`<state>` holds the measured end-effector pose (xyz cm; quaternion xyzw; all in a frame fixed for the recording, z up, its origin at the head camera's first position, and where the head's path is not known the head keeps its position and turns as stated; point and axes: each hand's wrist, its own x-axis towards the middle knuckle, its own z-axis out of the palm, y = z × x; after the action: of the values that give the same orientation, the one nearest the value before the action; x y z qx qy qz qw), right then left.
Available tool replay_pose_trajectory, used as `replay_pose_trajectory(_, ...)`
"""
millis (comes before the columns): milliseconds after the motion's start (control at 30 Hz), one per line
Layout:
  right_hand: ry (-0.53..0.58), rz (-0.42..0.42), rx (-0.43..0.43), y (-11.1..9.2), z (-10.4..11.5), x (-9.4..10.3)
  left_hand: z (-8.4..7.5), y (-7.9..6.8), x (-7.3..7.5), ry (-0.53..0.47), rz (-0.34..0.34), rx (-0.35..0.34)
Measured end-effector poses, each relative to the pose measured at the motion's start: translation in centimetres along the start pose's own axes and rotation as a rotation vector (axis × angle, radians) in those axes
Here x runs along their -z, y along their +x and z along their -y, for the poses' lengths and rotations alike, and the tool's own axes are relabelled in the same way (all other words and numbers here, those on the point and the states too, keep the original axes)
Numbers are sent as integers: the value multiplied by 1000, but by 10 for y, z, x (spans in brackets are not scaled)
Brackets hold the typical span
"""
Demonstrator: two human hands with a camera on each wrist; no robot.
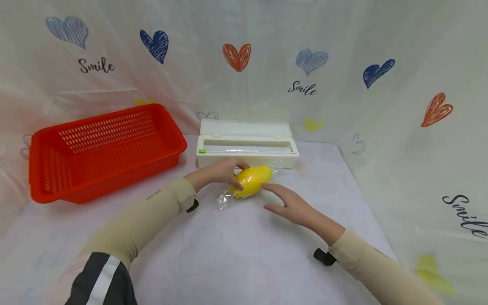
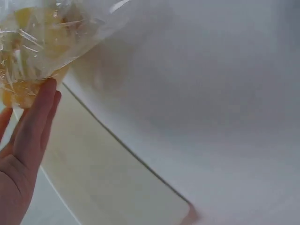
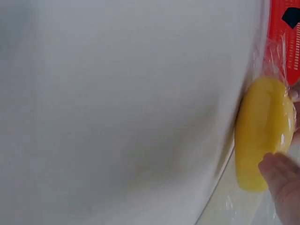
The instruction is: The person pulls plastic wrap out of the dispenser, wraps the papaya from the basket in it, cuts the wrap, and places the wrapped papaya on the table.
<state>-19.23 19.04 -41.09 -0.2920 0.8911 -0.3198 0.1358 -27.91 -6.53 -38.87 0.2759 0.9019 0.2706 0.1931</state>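
A yellow oblong, fruit-like thing (image 1: 254, 178), wrapped in clear plastic film, lies at an angle in front of the white cling film dispenser (image 1: 248, 162). Its film ends stick out loosely on both sides. My left hand (image 1: 222, 170) holds its left part between thumb and fingers. In the left wrist view, that hand's fingers (image 2: 35, 112) press against the crinkled film. My right hand (image 1: 293, 206) is at the right end, fingers extended. Its fingertips (image 3: 269, 161) overlap the yellow surface in the right wrist view; whether they touch is hard to tell.
The dispenser's lid (image 1: 245, 127) stands raised, showing a film roll (image 1: 248, 149) and a small green slider (image 1: 202, 151). A red plastic basket (image 1: 126, 169) stands at the left. Behind and to the right hangs a white cloth (image 1: 267, 25) with printed hearts.
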Motion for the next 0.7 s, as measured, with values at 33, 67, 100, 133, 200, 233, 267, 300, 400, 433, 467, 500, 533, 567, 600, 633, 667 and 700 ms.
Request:
replay_pose_trajectory(33,80,-46,-33,0,1,-4,-1,-2,-2,-19,-12,13)
replay_pose_trajectory(67,159,-87,-68,0,3,-8,-2,-4,-3,-36,-29,21)
replay_pose_trajectory(100,228,-116,-101,0,5,-12,-3,-6,-6,-62,-40,31)
replay_pose_trajectory(133,296,-133,-132,0,6,-17,-5,-8,-8,-76,-51,41)
replay_pose_trajectory(200,387,-147,-167,1,9,-26,-10,-13,-14,-134,-62,77)
replay_pose_trajectory(233,413,-154,-181,2,11,-30,-11,-16,-18,-160,-71,100)
replay_pose_trajectory(267,436,-165,-197,4,13,-34,-12,-19,-21,-184,-81,124)
replay_pose_trajectory(300,456,-178,-209,5,15,-37,-13,-22,-25,-211,-88,150)
replay_pose_trajectory(400,526,-219,-239,7,22,-45,-18,-32,-35,-269,-125,206)
replay_pose_trajectory(433,555,-230,-258,8,24,-47,-20,-36,-38,-279,-139,214)
replay_pose_trajectory(467,582,-239,-269,8,26,-48,-21,-39,-41,-288,-151,221)
replay_pose_trajectory(500,608,-247,-279,9,28,-49,-23,-43,-43,-291,-163,224)
replay_pose_trajectory(533,636,-247,-290,10,29,-51,-24,-46,-46,-290,-179,227)
replay_pose_trajectory(567,669,-248,-299,11,30,-52,-24,-50,-48,-296,-193,232)
replay_pose_trajectory(600,687,-248,-307,12,31,-53,-25,-53,-49,-305,-207,236)
replay_pose_trajectory(633,688,-248,-313,12,31,-54,-25,-57,-51,-317,-221,238)
replay_pose_trajectory(667,688,-248,-312,13,32,-55,-24,-60,-52,-332,-235,246)
replay_pose_trajectory(700,692,-245,-310,15,32,-55,-24,-63,-53,-342,-253,250)
